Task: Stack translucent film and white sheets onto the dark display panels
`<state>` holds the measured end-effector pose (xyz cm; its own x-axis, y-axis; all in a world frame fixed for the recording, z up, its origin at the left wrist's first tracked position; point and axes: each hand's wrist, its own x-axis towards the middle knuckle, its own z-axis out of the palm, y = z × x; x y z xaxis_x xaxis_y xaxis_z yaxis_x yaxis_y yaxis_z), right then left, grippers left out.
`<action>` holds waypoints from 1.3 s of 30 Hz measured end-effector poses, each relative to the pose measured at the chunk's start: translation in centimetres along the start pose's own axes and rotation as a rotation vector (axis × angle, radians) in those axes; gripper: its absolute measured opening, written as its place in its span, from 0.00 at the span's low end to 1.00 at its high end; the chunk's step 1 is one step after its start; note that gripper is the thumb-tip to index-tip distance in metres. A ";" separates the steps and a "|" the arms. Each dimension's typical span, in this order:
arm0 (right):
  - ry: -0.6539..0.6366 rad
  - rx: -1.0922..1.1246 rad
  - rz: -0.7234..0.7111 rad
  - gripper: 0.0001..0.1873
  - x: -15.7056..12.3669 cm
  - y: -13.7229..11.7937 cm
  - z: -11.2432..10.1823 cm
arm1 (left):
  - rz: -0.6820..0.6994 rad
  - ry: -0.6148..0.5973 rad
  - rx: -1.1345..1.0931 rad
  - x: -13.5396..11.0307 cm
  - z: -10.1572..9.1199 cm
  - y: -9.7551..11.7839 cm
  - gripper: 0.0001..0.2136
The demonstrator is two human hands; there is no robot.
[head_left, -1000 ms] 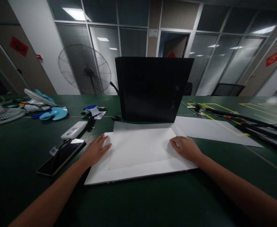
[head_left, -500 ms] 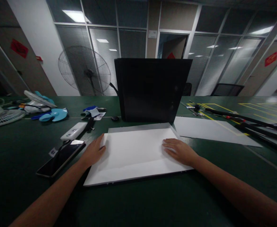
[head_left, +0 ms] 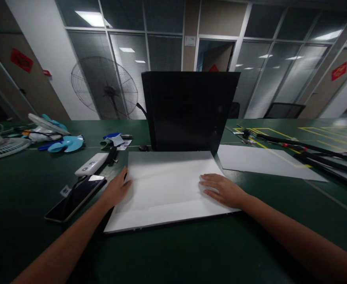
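Note:
A white sheet lies flat on the green table in front of me, with a thin board edge showing along its near side. My left hand rests at its left edge, thumb over the sheet and fingers stretched along the side, apart from the thumb. On the right part of the sheet lies my right hand, palm down with the fingers extended. Neither hand grips anything. Just beyond the sheet's far edge stands a large black box-like panel.
Left of the sheet are a phone, a white power bank and blue fan blades. Another white sheet lies to the right, near black rods. A small black object sits by the panel.
The top sheet's far edge has shifted away from me and now covers the greyish strip that showed behind it. Both hands remain on the sheet, the right slightly further left.

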<state>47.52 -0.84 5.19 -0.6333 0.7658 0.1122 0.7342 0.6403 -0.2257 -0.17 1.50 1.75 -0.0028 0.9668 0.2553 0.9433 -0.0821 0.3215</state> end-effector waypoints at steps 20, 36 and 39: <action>0.118 0.031 -0.179 0.19 -0.3 1.0 0.6 | 0.030 -0.095 -0.001 -0.1 -0.8 0.6 0.24; 0.215 -0.043 -0.327 0.15 -0.2 0.8 -0.1 | 0.004 0.007 0.212 -1.2 -2.2 3.2 0.20; 0.264 -0.124 -0.171 0.17 -0.1 3.0 -0.3 | 0.022 0.009 0.233 -1.3 -2.2 3.2 0.19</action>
<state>49.89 1.00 4.76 -0.6766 0.6251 0.3891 0.6569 0.7512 -0.0646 2.14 -0.53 4.50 0.0165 0.9632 0.2684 0.9944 -0.0440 0.0966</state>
